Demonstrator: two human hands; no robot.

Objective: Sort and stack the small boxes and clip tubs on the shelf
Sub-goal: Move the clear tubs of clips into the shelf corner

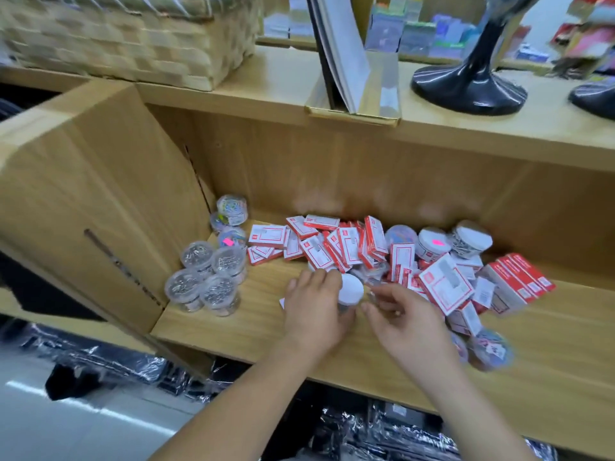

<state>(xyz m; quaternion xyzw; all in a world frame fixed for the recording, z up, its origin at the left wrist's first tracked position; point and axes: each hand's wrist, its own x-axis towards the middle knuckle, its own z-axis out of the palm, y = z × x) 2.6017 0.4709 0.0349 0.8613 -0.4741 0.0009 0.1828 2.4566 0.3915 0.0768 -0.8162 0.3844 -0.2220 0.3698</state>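
Looking down from the head camera into a wooden shelf (233, 331), the person's left hand (312, 311) has its fingers curled round a clear tub with a white lid (352, 288) and holds it at the front edge of the heap. The right hand (409, 317) is just beside it, fingers bent towards something clear and blurred; I cannot tell whether it grips anything. Behind the hands lies a loose heap of red-and-white small boxes (336, 247), some flat, some on edge. Against the left wall stand stacked tubs of silver clips (213, 277), with tubs of coloured clips (232, 207) behind them. Two more tubs (432, 242) sit behind the heap on the right, near a neat row of red boxes (522, 274). On the ledge above rest a woven basket (133, 44) and a black stand base (469, 88).
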